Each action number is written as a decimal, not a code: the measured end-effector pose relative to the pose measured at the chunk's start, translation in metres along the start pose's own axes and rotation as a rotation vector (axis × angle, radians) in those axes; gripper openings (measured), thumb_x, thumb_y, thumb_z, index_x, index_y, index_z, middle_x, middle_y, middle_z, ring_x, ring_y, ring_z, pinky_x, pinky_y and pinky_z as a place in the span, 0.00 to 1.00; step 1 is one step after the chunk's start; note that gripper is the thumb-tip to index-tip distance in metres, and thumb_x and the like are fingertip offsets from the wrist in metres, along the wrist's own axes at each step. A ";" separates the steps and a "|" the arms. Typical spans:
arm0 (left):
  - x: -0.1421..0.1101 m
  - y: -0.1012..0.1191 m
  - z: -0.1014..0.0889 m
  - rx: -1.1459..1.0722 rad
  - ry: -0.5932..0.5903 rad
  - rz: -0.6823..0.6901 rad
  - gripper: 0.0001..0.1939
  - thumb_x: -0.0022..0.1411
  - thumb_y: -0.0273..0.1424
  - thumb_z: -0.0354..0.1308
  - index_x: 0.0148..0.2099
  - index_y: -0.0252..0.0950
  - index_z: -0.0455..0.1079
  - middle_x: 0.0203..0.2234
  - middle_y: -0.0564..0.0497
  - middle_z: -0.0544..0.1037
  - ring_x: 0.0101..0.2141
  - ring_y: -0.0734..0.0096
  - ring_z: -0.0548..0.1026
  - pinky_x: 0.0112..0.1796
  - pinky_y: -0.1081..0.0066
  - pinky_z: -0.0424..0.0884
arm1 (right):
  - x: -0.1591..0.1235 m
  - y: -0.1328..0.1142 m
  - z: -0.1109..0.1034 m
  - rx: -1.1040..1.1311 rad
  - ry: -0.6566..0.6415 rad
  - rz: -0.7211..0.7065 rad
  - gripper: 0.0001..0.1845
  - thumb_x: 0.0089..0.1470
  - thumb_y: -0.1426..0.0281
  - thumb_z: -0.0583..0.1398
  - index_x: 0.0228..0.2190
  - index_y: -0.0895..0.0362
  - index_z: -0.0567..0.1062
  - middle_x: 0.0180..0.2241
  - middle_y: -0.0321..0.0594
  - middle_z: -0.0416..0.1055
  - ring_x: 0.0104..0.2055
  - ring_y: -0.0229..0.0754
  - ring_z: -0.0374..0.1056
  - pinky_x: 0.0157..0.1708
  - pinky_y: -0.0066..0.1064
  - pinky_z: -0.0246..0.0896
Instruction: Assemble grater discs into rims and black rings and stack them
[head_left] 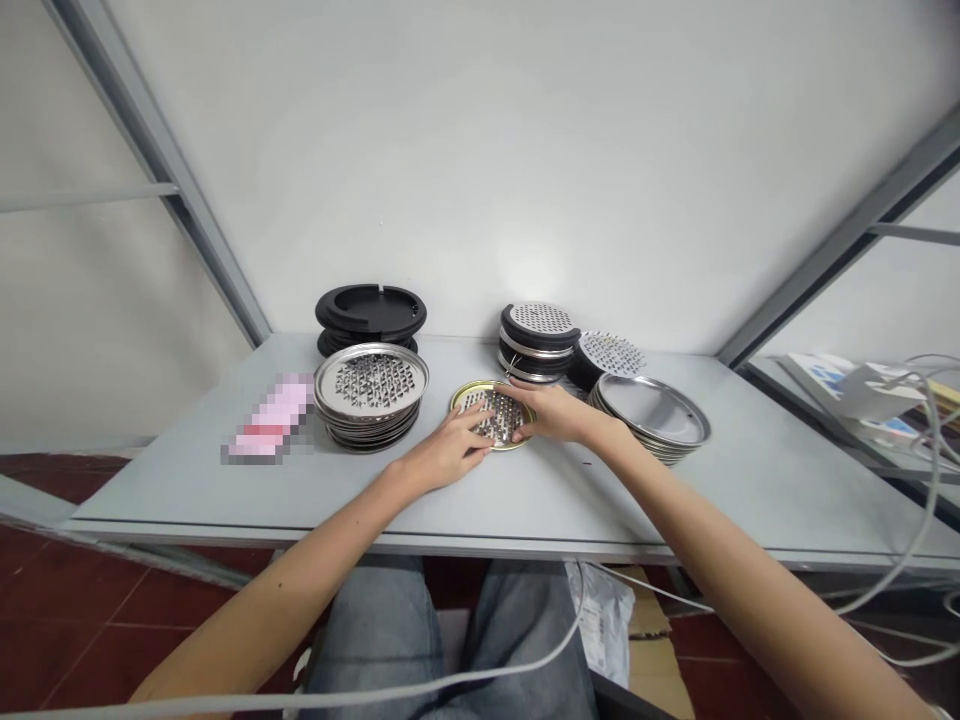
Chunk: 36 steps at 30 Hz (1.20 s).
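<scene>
A perforated steel grater disc (491,415) with a gold rim lay flat on a grey table (585,490), between the left hand (446,450) and right hand (551,412), their fingers spread over it from either side; whether they gripped it could not be told. It looked light, stiff and slick, best held by the rim. Left of the disc sat a stack of steel discs (367,395); right, a black-ringed stack (517,335) and steel pans (652,412) stood close
</scene>
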<state>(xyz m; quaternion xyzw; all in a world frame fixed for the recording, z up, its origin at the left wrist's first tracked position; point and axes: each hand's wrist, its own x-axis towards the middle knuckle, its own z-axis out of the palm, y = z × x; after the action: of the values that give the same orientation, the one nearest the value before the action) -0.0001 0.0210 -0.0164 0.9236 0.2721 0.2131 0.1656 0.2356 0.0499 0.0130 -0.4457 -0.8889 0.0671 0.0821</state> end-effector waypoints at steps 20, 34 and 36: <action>-0.002 -0.007 0.003 0.008 0.047 0.009 0.12 0.64 0.25 0.54 0.46 0.39 0.76 0.58 0.44 0.67 0.63 0.53 0.55 0.60 0.48 0.54 | 0.001 0.007 0.008 -0.038 0.091 0.129 0.53 0.35 0.55 0.71 0.61 0.53 0.60 0.62 0.49 0.58 0.59 0.58 0.61 0.55 0.45 0.60; -0.005 -0.011 0.007 0.058 0.150 -0.041 0.10 0.62 0.30 0.58 0.44 0.42 0.78 0.59 0.44 0.65 0.63 0.49 0.52 0.60 0.44 0.52 | 0.001 0.016 -0.004 0.291 0.037 0.021 0.43 0.38 0.62 0.70 0.56 0.57 0.67 0.55 0.48 0.67 0.56 0.53 0.64 0.55 0.43 0.59; -0.005 -0.010 0.006 0.063 0.143 -0.071 0.11 0.63 0.30 0.57 0.45 0.42 0.78 0.60 0.44 0.64 0.64 0.47 0.50 0.60 0.42 0.50 | 0.002 0.016 -0.004 0.273 0.038 0.025 0.43 0.37 0.63 0.71 0.56 0.58 0.67 0.55 0.49 0.67 0.55 0.54 0.65 0.55 0.43 0.59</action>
<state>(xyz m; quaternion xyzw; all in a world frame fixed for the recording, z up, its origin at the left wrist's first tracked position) -0.0055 0.0248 -0.0278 0.9007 0.3223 0.2636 0.1242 0.2482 0.0610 0.0139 -0.4425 -0.8643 0.1798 0.1579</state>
